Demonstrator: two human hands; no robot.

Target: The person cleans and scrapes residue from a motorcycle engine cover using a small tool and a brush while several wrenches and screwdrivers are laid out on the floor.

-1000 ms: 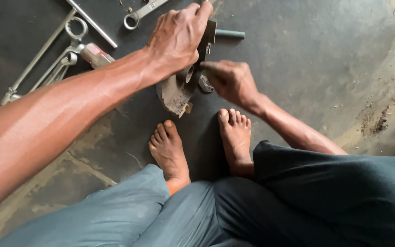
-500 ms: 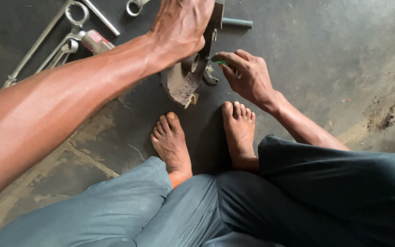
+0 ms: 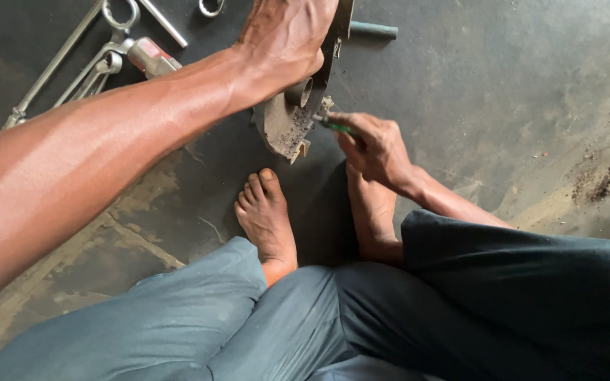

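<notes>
My left hand [image 3: 287, 35] grips the upper part of a dirty, grey metal engine cover [image 3: 284, 123], which stands on edge on the floor just ahead of my bare feet. My right hand [image 3: 374, 147] is closed around a small green-handled tool [image 3: 335, 127] whose tip points left at the cover's inner face. The tool's tip is hidden against the grimy metal. My left forearm crosses the view from the lower left.
Several long spanners [image 3: 72, 60] and a red-handled tool [image 3: 151, 58] lie on the dark concrete floor at the upper left. A grey-blue rod [image 3: 373, 30] lies behind the cover. Sandy dirt [image 3: 594, 183] spreads at the right. My trousered legs fill the bottom.
The view has shifted, so cover and hands sit higher in the frame. My right hand has drawn back slightly to the right and now shows the green-handled tool against the cover.
</notes>
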